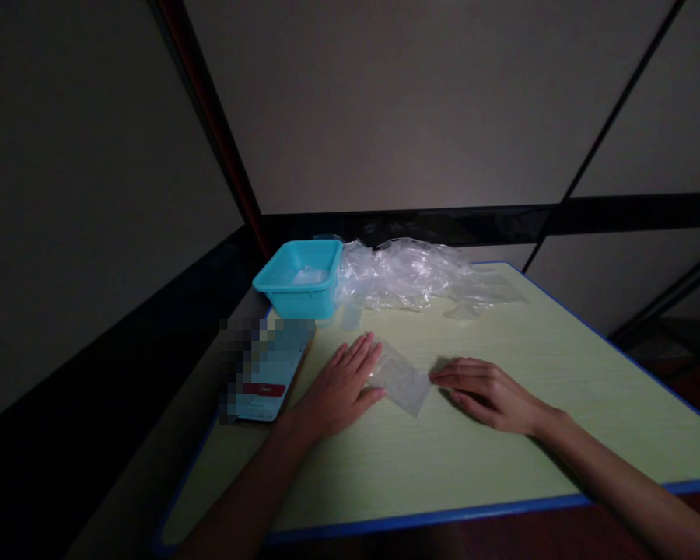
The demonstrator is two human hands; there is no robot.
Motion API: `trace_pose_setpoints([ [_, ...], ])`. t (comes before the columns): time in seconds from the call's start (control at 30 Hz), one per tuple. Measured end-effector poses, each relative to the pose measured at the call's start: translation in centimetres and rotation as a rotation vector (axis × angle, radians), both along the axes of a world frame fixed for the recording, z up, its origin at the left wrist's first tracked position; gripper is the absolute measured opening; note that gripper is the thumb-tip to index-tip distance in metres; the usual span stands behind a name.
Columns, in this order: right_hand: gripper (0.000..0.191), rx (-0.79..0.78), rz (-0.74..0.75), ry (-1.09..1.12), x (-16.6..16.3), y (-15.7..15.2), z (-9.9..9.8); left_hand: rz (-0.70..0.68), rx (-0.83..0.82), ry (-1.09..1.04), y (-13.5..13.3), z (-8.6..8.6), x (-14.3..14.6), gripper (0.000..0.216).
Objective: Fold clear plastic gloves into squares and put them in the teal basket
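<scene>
Small clear square plastic bag (407,383): flat on pale yellow-green table (397,474).
Left hand (341,389): flat, wide, over bag's left edge.
Right hand (493,394): fingertips together at bag's right corner; pinch cannot be told.

Open room on the pale green, blue-edged tabletop (595,404) lies between the forearms at the near side and beyond the right hand (493,393) toward the right edge. Leftward, the flat rectangular phone with a lit screen (274,373) crowds the left hand (344,389), while the turquoise rectangular plastic basket (300,302) and the crumpled heap of clear plastic (408,268) block the far left and far middle.
</scene>
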State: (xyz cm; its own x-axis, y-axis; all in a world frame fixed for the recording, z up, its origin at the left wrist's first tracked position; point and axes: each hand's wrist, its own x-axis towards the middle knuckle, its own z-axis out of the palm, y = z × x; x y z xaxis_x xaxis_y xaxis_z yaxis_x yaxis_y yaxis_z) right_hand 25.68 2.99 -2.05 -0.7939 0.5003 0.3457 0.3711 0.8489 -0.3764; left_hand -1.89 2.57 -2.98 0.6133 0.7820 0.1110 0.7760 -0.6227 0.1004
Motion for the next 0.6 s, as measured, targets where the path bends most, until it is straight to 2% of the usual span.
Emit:
trace_pose_setpoints([
  [0.2, 0.028, -0.015, -0.002, 0.036, -0.2, -0.1, 0.1, 0.064, 0.117, 0.022, -0.7, 0.5, 0.0, 0.061],
  [0.37, 0.025, -0.055, 0.041, 0.082, -0.2, -0.1, 0.1, 0.073, 0.189, 0.025, -3.1, 1.1, 0.0, 0.061],
  [0.6, 0.023, -0.133, 0.185, 0.158, -1.0, -0.7, 0.4, 0.05, 0.176, -0.075, -5.5, -0.1, 0.1, 0.047],
])
